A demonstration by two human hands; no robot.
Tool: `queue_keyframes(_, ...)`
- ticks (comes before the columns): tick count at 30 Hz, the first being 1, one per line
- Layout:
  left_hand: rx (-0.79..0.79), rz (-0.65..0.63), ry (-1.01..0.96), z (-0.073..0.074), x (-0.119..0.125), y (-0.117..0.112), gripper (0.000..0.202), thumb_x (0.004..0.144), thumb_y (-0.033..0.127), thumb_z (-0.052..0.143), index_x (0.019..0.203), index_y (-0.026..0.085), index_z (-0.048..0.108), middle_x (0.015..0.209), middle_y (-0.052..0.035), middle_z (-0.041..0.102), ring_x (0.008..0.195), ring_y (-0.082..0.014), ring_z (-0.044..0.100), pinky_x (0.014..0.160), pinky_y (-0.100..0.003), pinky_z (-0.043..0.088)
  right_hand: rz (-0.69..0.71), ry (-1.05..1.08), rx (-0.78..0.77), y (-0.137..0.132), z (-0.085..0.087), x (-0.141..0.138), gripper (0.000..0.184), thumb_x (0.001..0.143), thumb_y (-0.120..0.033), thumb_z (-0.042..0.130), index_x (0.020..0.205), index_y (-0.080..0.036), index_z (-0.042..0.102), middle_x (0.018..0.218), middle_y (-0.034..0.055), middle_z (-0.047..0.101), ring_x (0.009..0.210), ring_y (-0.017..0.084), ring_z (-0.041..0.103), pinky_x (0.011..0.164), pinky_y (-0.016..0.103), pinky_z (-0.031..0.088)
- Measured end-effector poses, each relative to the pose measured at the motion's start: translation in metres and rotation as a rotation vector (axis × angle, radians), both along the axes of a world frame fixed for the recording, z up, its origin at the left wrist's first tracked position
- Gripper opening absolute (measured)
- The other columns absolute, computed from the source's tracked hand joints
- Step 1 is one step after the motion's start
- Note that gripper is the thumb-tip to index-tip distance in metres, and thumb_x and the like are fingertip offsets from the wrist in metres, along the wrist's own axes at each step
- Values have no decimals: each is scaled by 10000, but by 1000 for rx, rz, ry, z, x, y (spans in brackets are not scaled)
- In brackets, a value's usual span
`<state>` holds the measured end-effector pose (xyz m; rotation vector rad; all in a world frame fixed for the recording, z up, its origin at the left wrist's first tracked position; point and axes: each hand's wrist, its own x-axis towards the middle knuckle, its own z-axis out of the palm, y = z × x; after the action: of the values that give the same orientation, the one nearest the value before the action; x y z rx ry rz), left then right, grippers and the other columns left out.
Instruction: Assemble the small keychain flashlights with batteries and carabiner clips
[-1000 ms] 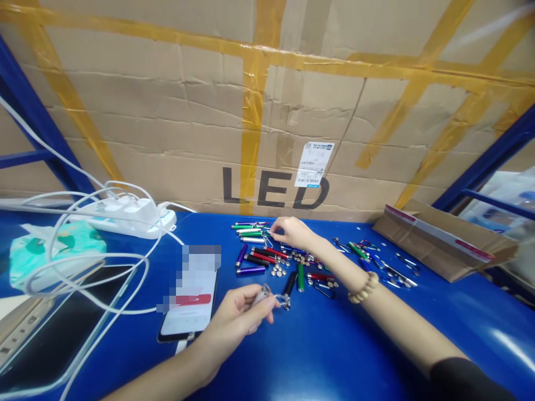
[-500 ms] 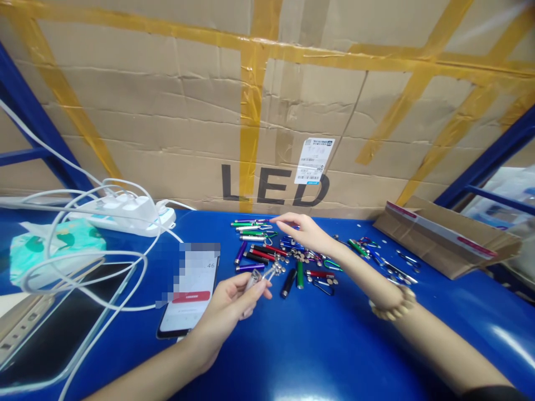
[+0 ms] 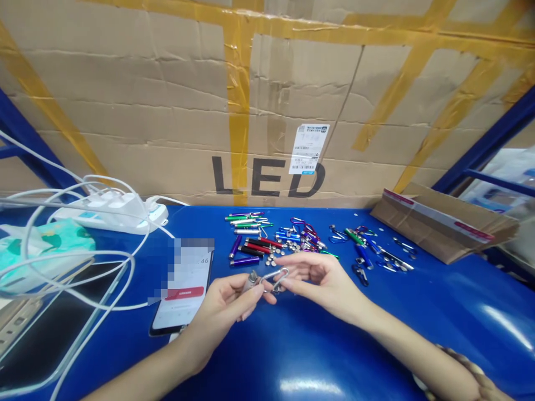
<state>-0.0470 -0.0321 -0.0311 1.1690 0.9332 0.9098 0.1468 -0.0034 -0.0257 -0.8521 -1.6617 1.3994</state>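
Observation:
My left hand (image 3: 236, 298) is closed around a small silver flashlight tube (image 3: 252, 280), most of it hidden by the fingers. A silver carabiner clip (image 3: 273, 274) sticks out from the tube toward the right. Its far end lies between the thumb and fingers of my right hand (image 3: 320, 278), which are bent around it. Just behind both hands are small button cells (image 3: 272, 258) and several coloured flashlight tubes, among them a purple one (image 3: 244, 261) and a red one (image 3: 257, 247).
More tubes and clips, including a blue tube (image 3: 363, 256), lie to the right, before an open cardboard box (image 3: 438, 228). A phone (image 3: 181, 312), a tablet (image 3: 62, 328), a power strip (image 3: 112, 211) and looping white cables stand left. A large carton (image 3: 179, 111) closes off the back.
My right hand has come down and back from the pile of tubes to the carabiner clip. My left hand still holds the silver tube. The view has shifted slightly.

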Motion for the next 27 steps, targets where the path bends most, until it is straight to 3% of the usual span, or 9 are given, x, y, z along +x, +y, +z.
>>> queue_keyframes(4, -8, 23, 48, 0, 1, 3, 234, 803, 368, 612, 755, 153, 692, 640, 2, 569, 520, -87, 308, 520, -229, 248, 29, 61, -162, 1, -8, -1, 225, 723, -275, 717, 931, -190, 694, 742, 7, 715, 666, 109, 662, 615, 218, 524)
queue_keyframes(7, -21, 19, 106, -2, 1, 5, 264, 796, 392, 611, 703, 154, 674, 569, 30, 470, 521, -95, 287, 506, -225, 231, 43, 52, -211, -4, -11, 0, 211, 767, -308, 674, 935, -181, 694, 776, 21, 708, 686, 102, 649, 572, 193, 493)
queue_keyframes(14, -65, -2, 203, -4, 2, 3, 270, 781, 398, 610, 678, 151, 647, 534, 55, 388, 520, -94, 274, 502, -213, 238, 106, 40, -265, -11, -20, 0, 333, 705, -266, 734, 1012, -163, 657, 882, 56, 713, 792, 131, 666, 736, 248, 518)
queue_keyframes(22, -35, 11, 157, -6, 3, 5, 156, 749, 323, 659, 702, 184, 713, 653, 0, 630, 521, -104, 414, 510, -214, 318, 61, -34, -196, -12, -13, -4, 232, 749, -261, 675, 962, -168, 680, 817, 35, 701, 677, 101, 623, 618, 207, 503)
queue_keyframes(27, 6, 33, 182, -10, 1, 5, 145, 769, 297, 643, 692, 198, 715, 708, -5, 666, 533, -103, 443, 519, -210, 333, 7, -34, -202, -11, -15, -4, 211, 724, -238, 675, 922, -164, 672, 753, 20, 675, 628, 94, 584, 593, 210, 486)
